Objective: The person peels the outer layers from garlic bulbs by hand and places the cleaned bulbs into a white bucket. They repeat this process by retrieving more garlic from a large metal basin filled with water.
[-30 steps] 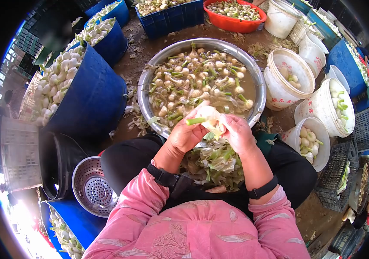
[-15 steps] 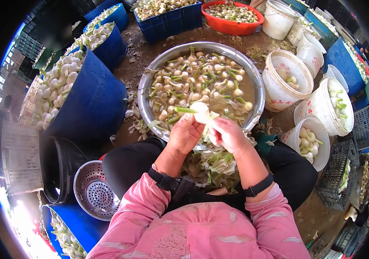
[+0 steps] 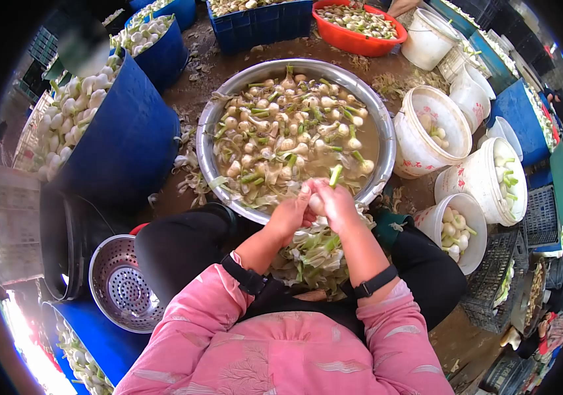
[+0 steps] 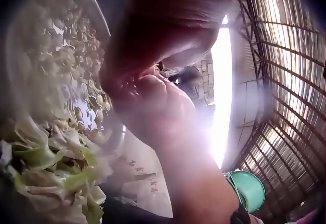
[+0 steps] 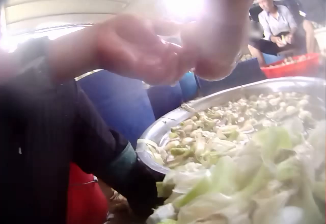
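In the head view both hands meet over the near rim of a metal basin (image 3: 387, 141) of bulbs in murky water. The right hand (image 3: 336, 208) grips a pale bulb (image 3: 317, 205), its green stem (image 3: 336, 174) sticking up beside the fingers. Against the bulb's left side, the left hand (image 3: 289, 217) pinches with thumb and curled fingers. Peeled skins and leaves (image 3: 314, 257) are heaped below the hands. Both wrist views show the hands touching, with the bulb mostly hidden: left hand (image 4: 168, 10), right hand (image 4: 163, 107); left hand (image 5: 137, 50), right hand (image 5: 219, 30).
White buckets (image 3: 433, 125) with some bulbs stand to the right. Large blue tubs (image 3: 123, 131) heaped with bulbs are at the left, near a steel colander (image 3: 126, 283). A red basin (image 3: 360, 41) lies beyond the metal one. A seated person (image 5: 277, 22) appears in the right wrist view.
The hands have closed in around the bulb and moved slightly lower. The green stem, which pointed left, now points up by the right hand. The head view has shifted a little.
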Demonstrator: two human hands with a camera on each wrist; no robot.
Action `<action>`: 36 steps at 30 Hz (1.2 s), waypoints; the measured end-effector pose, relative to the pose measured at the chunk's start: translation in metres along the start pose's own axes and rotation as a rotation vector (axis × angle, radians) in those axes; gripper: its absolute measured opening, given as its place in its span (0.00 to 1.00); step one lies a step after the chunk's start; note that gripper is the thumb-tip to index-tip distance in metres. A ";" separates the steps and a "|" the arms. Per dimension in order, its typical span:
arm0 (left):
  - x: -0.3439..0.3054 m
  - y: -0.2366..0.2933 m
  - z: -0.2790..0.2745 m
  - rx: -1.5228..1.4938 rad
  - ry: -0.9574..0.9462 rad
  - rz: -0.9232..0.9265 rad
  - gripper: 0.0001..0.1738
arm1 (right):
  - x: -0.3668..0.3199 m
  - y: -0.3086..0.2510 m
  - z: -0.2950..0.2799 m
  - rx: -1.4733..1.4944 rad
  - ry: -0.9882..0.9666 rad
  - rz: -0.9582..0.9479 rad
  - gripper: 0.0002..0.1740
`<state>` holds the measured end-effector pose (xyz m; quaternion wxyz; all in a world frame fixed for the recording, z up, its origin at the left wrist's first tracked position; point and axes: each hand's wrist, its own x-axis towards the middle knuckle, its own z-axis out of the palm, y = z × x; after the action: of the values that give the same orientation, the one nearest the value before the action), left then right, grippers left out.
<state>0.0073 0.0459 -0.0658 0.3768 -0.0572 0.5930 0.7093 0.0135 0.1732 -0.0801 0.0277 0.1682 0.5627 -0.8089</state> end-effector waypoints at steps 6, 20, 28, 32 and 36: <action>0.007 0.007 -0.002 0.124 0.046 -0.022 0.19 | 0.083 -0.083 -0.122 0.852 0.273 -0.132 0.33; 0.051 0.007 -0.012 -0.105 0.127 -0.111 0.15 | 0.215 0.069 -0.069 -1.749 -0.080 0.334 0.15; 0.047 0.028 -0.018 -0.780 -0.062 -0.134 0.17 | 0.067 -0.006 -0.020 -1.235 0.061 -0.636 0.11; 0.031 0.026 -0.017 -0.811 -0.203 -0.031 0.18 | 0.017 -0.015 -0.004 -1.357 0.132 -0.869 0.15; 0.006 0.030 -0.008 -0.469 -0.111 0.204 0.21 | -0.017 -0.049 0.007 -0.846 0.147 -0.452 0.12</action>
<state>-0.0178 0.0407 -0.0474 0.3116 -0.0440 0.3936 0.8638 0.0166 0.1822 -0.0288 -0.1227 0.0724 0.8651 -0.4809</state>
